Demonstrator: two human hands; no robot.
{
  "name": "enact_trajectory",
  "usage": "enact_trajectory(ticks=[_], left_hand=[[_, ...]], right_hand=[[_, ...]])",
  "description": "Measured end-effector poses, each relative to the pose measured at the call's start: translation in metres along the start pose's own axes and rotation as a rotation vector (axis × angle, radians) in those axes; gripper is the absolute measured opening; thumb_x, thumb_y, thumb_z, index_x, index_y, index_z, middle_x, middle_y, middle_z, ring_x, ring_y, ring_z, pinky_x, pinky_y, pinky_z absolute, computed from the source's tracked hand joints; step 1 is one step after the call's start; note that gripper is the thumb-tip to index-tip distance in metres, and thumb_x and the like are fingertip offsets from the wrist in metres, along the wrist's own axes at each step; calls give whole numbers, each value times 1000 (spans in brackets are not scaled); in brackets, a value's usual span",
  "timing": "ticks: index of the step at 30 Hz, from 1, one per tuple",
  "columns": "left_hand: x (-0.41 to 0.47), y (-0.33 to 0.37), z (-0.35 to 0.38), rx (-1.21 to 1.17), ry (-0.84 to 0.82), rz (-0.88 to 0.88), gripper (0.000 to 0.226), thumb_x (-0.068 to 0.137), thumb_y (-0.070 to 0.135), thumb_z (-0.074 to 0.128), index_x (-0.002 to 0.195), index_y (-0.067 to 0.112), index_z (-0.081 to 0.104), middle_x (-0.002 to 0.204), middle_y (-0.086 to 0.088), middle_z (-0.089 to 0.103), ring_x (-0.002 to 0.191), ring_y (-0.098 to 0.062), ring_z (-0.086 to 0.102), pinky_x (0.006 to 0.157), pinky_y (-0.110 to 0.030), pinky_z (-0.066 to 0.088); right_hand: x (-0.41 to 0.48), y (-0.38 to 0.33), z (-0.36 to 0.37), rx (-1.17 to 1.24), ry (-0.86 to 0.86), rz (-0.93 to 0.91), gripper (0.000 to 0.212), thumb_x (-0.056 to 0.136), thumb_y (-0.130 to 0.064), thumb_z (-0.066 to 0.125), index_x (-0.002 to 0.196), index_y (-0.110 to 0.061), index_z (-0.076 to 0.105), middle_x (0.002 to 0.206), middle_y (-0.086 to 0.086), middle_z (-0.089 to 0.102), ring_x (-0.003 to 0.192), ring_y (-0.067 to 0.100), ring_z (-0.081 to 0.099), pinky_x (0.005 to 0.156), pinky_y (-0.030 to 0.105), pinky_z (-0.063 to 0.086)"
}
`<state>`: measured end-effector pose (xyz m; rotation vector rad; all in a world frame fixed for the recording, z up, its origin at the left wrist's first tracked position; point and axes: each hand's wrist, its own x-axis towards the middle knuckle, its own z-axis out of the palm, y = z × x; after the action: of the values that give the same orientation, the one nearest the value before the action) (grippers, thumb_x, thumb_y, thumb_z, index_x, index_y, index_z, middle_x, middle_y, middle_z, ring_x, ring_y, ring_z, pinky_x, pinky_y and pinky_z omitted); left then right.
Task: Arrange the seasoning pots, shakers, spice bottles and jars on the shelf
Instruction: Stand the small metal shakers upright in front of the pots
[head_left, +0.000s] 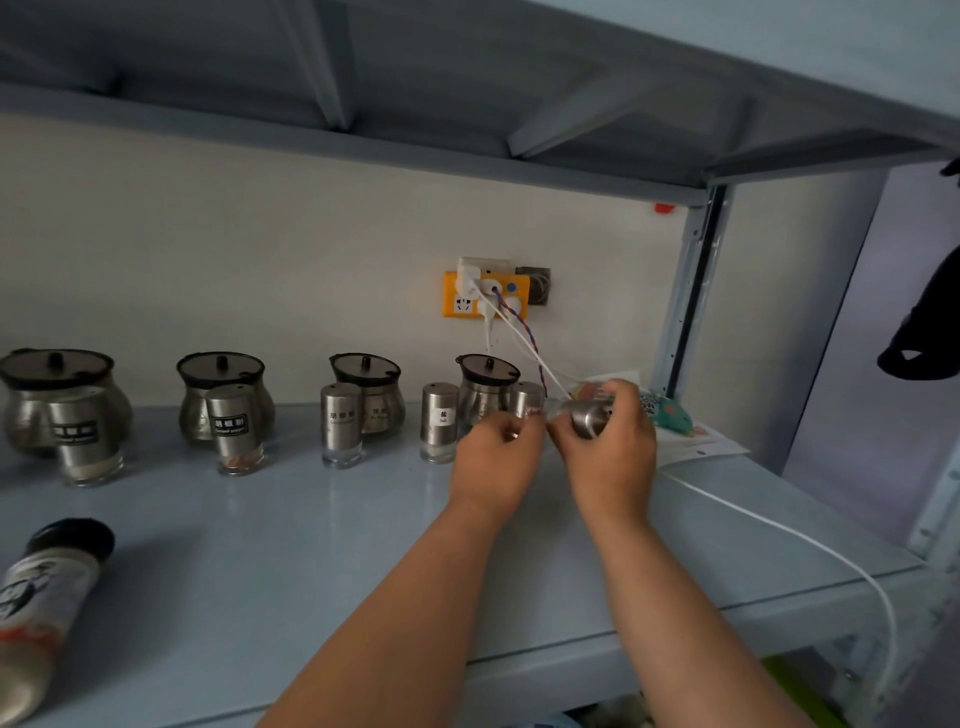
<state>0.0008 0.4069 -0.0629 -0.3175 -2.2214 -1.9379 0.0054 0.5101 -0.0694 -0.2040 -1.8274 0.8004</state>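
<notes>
Four steel seasoning pots with black lids stand along the back of the pale blue shelf (311, 545), from the leftmost pot (31, 400) to the rightmost pot (485, 387). A steel shaker stands in front of each one, among them the salt shaker (440, 427). My right hand (610, 441) holds a steel shaker (589, 415) tipped on its side above the shelf. My left hand (498, 457) pinches that shaker's near end. A spice bottle (39, 608) with a black cap lies on its side at the front left.
A yellow wall socket (485, 296) holds plugs; a white cable (779, 530) and a red-blue cord run down from it past my hands. Papers and a teal object (675, 415) lie at the shelf's right end. The upper shelf (467, 78) hangs overhead.
</notes>
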Motion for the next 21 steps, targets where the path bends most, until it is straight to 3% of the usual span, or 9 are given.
enact_trajectory(ticks=[3,5,7,11,15,19,21], left_hand=[[-1,1,-1,-74,11,-9,11,85,28,58,80,18,57,70,6,56,65,-11,52,61,-24,42],[-1,1,-1,-140,-4,-43,11,86,28,55,78,20,54,72,5,55,70,-16,53,66,-29,43],[0,2,-3,-182,-5,-67,11,86,29,53,78,21,52,73,4,55,75,-20,54,70,-33,43],[-2,7,-5,-219,-44,-47,15,87,33,52,88,19,56,80,1,57,79,-20,55,68,-33,44],[-5,10,-6,-283,-201,-126,24,88,38,48,104,21,53,93,-3,59,80,-23,60,67,-35,50],[-8,13,-5,-260,-327,-108,31,67,37,55,91,17,55,84,-2,61,65,-20,57,58,-28,45],[-8,13,-4,-236,-382,-87,25,73,32,60,91,15,57,81,-1,63,63,-18,56,56,-27,45]], right_hand=[[-2,-5,-2,118,-11,14,49,68,-20,79,108,-8,54,92,13,66,78,27,61,66,21,44],[-3,-9,-5,192,37,40,42,69,-17,79,103,-8,56,84,9,65,71,21,59,60,4,38],[-3,-13,-7,276,80,59,33,72,-15,78,98,-7,59,77,2,61,64,6,55,58,-4,34],[-3,-15,-8,396,51,73,21,77,-18,74,94,-17,62,74,-18,58,67,-18,56,62,-3,37],[-3,-11,-3,461,-4,114,24,79,-27,72,100,-19,64,79,-15,63,68,-9,60,66,6,46],[1,-11,-3,564,1,220,21,85,-31,65,101,-21,56,80,-12,62,68,-2,61,61,9,47],[3,-12,-5,624,31,267,21,87,-28,62,97,-15,48,79,-7,60,61,-9,59,57,7,45]])
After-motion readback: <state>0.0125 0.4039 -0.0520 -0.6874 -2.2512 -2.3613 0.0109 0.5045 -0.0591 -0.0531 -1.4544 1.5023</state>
